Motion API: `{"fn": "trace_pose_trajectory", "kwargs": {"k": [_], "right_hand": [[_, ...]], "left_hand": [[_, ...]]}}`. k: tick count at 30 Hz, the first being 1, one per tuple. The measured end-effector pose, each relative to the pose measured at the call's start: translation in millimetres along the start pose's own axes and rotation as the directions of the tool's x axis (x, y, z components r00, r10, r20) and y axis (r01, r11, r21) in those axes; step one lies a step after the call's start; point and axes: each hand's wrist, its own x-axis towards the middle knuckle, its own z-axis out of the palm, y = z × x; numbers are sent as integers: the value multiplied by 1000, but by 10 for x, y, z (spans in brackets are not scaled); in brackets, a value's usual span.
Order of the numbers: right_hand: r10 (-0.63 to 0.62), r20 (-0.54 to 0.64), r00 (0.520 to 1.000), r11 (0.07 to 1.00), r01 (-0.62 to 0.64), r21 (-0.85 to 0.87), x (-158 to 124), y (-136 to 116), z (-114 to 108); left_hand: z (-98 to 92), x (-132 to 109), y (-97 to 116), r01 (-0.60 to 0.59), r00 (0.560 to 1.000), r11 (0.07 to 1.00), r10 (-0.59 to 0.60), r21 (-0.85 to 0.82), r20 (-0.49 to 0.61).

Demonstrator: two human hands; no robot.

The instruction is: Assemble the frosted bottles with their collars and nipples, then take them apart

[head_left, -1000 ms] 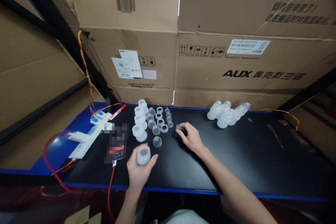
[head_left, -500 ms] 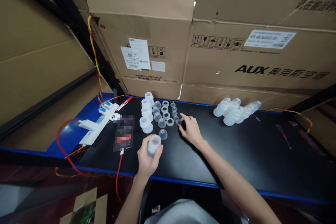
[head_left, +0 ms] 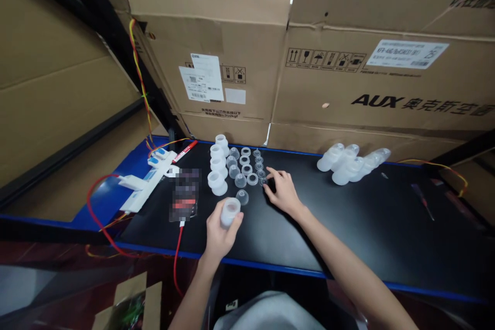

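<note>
My left hand is wrapped round a translucent white baby bottle, held with its mouth up above the near part of the table. My right hand is at the near end of a column of clear bottle nipples. Its thumb and a fingertip close on the nearest nipple, which still lies in line with the others. Left of these stand a column of white collar rings, a column of clear dome caps and a column of open bottles. A single dome cap sits just beyond the held bottle.
Several capped bottles stand at the back right. A screwdriver lies further right. At left are a phone with a red cable, a white power strip and a red marker. Large cartons wall the back.
The view has shifted slightly. Both hands keep nearly the same places: the left still holds the bottle, and the right stays at the nearest nipple.
</note>
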Motion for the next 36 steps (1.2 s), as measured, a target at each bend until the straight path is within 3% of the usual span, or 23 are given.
{"fn": "trace_pose_trajectory", "kwargs": {"k": [3, 6, 10, 13, 15, 17, 19, 21, 24, 28, 31, 36], "right_hand": [[-62, -69, 996, 998, 63, 14, -19, -43, -70], [-210, -168, 963, 973, 223, 63, -129, -186, -152], [-352, -95, 931, 905, 365, 218, -356, -478, -160], [-391, -105, 914, 883, 405, 237, -466, -631, -131], [-419, -148, 896, 864, 444, 237, -490, -663, -140], [-414, -178, 893, 855, 449, 260, -488, -647, -170], [-338, -216, 916, 875, 390, 287, -469, -605, -199], [-238, -220, 946, 914, 295, 278, -442, -554, -209], [-175, -94, 980, 971, 187, 146, -402, -484, -188], [-173, 66, 983, 984, 175, -16, -379, -405, -129], [-179, 80, 981, 978, 187, -93, -382, -370, -92], [-172, 47, 984, 980, 176, -95, -392, -392, -88]], "left_hand": [[32, -7, -15, -85, 996, 994, 88, 64, -36], [83, -40, -17, -230, 970, 955, 241, 189, -39], [154, -89, 19, -439, 889, 814, 454, 381, 54], [175, -97, 32, -479, 864, 767, 498, 428, 75], [164, -88, 24, -419, 899, 820, 435, 389, 52], [140, -72, 6, -267, 959, 917, 284, 297, -15], [114, -57, -25, -98, 987, 975, 120, 197, -103], [88, -50, -67, -32, 980, 984, 66, 176, -190], [43, -58, -134, -27, 951, 950, 121, 311, -286], [-15, -71, -172, 102, 952, 916, 23, 388, -306], [-23, -63, -172, 191, 941, 915, -68, 355, -332], [1, -58, -189, 194, 911, 938, -63, 288, -408]]}}
